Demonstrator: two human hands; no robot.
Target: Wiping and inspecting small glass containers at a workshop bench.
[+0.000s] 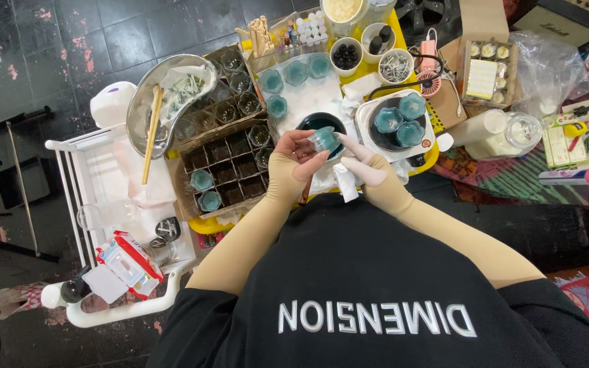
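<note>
My left hand, in a tan glove, holds a small clear glass cup filled with teal wax just above a dark bowl of teal liquid. My right hand, in a pale glove, touches the cup's right side with its fingertips and also pinches a white folded tissue. To the right, a white round heater carries three teal-filled cups.
A cardboard divider box at the left holds two teal cups and several empty glasses. A steel tray with wooden sticks lies beyond it. Small bowls, wicks and jars crowd the yellow tray. A white cart stands at the left.
</note>
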